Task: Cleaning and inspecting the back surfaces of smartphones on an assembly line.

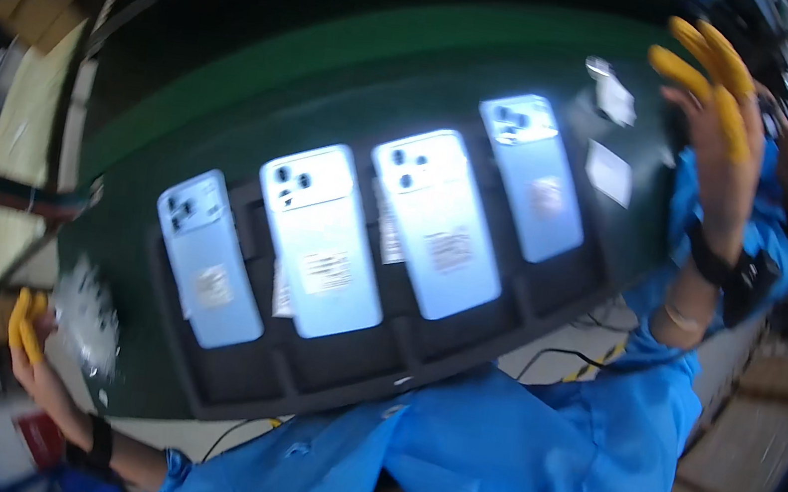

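Note:
My right hand (719, 116) is raised at the upper right with yellow finger covers on. Its fingers are spread and hold nothing. At the lower left, my left hand (29, 331) also wears yellow finger covers; its slightly bent fingers show nothing between them, and it is beside a clear plastic bag (90, 319). Between the hands a black compartmented tray (336, 371) carries several light blue smartphones, backs up, in a slanting row: a leftmost phone (229, 308), two middle phones (331, 303) (459, 285) and a rightmost phone (557, 234). Each bears a pale square label.
The tray lies on a dark green tabletop (152, 137). White paper pieces (610, 174) and a small crumpled wrapper (614, 100) lie right of the phones. A person in blue (780, 220) is beyond my right arm. Cardboard boxes (41, 0) stand at the far left.

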`<control>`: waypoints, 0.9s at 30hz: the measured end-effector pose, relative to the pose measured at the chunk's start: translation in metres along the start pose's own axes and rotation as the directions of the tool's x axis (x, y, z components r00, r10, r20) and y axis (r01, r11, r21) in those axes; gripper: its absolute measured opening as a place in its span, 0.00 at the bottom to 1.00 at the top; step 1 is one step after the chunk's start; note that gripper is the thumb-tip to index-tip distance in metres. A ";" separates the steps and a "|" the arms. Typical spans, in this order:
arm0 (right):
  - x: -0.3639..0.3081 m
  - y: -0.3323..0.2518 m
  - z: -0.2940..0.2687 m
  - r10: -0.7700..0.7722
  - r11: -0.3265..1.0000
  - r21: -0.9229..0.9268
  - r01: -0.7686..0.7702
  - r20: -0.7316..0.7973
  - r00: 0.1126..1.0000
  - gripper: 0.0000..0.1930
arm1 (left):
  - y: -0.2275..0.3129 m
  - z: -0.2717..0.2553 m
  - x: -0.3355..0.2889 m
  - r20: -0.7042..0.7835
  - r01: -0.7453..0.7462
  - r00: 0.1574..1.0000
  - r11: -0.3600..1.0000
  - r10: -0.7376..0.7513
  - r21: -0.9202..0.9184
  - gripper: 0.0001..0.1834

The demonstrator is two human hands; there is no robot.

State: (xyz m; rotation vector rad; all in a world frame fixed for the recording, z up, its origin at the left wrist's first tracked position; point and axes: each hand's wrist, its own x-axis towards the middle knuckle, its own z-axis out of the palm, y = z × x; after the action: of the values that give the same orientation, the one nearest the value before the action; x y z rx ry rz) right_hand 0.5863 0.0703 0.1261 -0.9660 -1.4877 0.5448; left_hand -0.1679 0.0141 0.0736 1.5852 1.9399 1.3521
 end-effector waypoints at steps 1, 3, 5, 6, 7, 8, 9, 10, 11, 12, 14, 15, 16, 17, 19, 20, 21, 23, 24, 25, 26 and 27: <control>0.007 0.008 -0.003 0.013 0.994 -0.105 -0.016 -0.031 0.999 0.21 | 0.014 0.013 -0.005 0.034 -0.123 0.992 0.992 0.123 0.010 0.19; 0.017 0.008 0.036 -0.044 0.971 -0.238 -0.033 -0.312 0.949 0.14 | 0.040 0.027 -0.002 0.198 -0.190 0.964 0.981 0.179 0.041 0.19; 0.019 0.019 0.023 -0.068 0.878 -0.476 -0.059 -0.245 0.967 0.16 | 0.053 0.047 0.005 0.261 -0.181 0.950 0.983 0.174 0.006 0.18; 0.013 0.024 -0.003 0.075 0.762 -0.647 -0.037 0.032 0.997 0.25 | 0.064 0.062 0.008 0.314 -0.182 0.931 0.982 0.188 -0.049 0.18; 0.004 0.033 -0.015 0.123 0.670 -0.742 -0.023 0.081 0.989 0.27 | 0.078 0.080 0.009 0.361 -0.176 0.911 0.979 0.201 -0.101 0.18; -0.002 0.038 -0.015 0.176 0.582 -0.813 -0.008 0.117 0.977 0.28 | 0.097 0.095 0.011 0.406 -0.179 0.887 0.974 0.220 -0.138 0.17; -0.006 0.044 -0.006 0.157 0.590 -0.806 0.046 0.170 0.973 0.28 | 0.107 0.101 0.009 0.442 -0.193 0.869 0.975 0.223 -0.113 0.17; -0.010 0.052 0.000 0.164 0.543 -0.837 0.067 0.184 0.969 0.28 | 0.120 0.108 0.008 0.484 -0.246 0.837 0.965 0.257 -0.089 0.16; -0.016 0.065 0.000 0.140 0.478 -0.873 0.097 0.185 0.973 0.26 | 0.136 0.115 0.007 0.528 -0.297 0.800 0.953 0.285 -0.065 0.16; -0.019 0.074 0.003 0.116 0.411 -0.902 0.131 0.194 0.974 0.24 | 0.148 0.123 0.004 0.569 -0.343 0.764 0.938 0.305 -0.042 0.16; -0.023 0.081 0.007 0.088 0.386 -0.915 0.114 0.159 0.983 0.19 | 0.178 0.143 -0.007 0.604 -0.419 0.721 0.908 0.338 -0.009 0.14; -0.022 0.084 0.007 0.064 0.385 -0.915 0.123 0.159 0.985 0.18 | 0.192 0.150 -0.010 0.649 -0.480 0.672 0.877 0.358 0.013 0.13; -0.022 0.088 0.007 0.040 0.384 -0.914 0.130 0.157 0.987 0.17 | 0.204 0.156 -0.013 0.693 -0.540 0.618 0.841 0.372 0.030 0.13; -0.022 0.094 0.004 -0.007 0.418 -0.893 0.168 0.181 0.983 0.13 | 0.212 0.160 -0.018 0.703 -0.613 0.579 0.789 0.413 0.041 0.12; -0.018 0.096 0.002 0.001 0.462 -0.872 0.162 0.183 0.983 0.13 | 0.227 0.170 -0.026 0.745 -0.682 0.491 0.731 0.451 0.007 0.10; -0.020 0.095 -0.003 0.015 0.467 -0.872 0.145 0.172 0.985 0.12 | 0.229 0.179 -0.025 0.762 -0.710 0.438 0.704 0.477 -0.033 0.10; -0.022 0.092 -0.003 0.003 0.466 -0.875 0.132 0.150 0.989 0.12 | 0.227 0.186 -0.024 0.766 -0.699 0.436 0.714 0.472 -0.043 0.10; -0.024 0.094 -0.001 -0.041 0.435 -0.884 0.173 0.172 0.984 0.12 | 0.223 0.194 -0.024 0.772 -0.673 0.445 0.738 0.454 -0.046 0.10; -0.023 0.094 0.002 -0.067 0.423 -0.884 0.199 0.188 0.980 0.12 | 0.224 0.195 -0.025 0.768 -0.676 0.451 0.736 0.456 -0.040 0.10; -0.023 0.094 0.005 -0.105 0.410 -0.887 0.213 0.186 0.977 0.12 | 0.224 0.196 -0.026 0.763 -0.678 0.456 0.734 0.458 -0.036 0.10; -0.023 0.095 0.005 -0.109 0.395 -0.893 0.216 0.188 0.976 0.12 | 0.224 0.196 -0.026 0.759 -0.681 0.462 0.732 0.459 -0.028 0.10; -0.023 0.096 0.006 -0.112 0.379 -0.899 0.218 0.190 0.975 0.12 | 0.224 0.195 -0.026 0.759 -0.681 0.460 0.732 0.460 -0.031 0.10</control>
State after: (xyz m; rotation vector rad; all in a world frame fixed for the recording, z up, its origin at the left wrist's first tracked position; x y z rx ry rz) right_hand 0.6035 0.1049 0.0347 -1.6211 -1.9801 -0.5320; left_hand 0.1165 0.0722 0.1429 2.5751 1.1170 0.3850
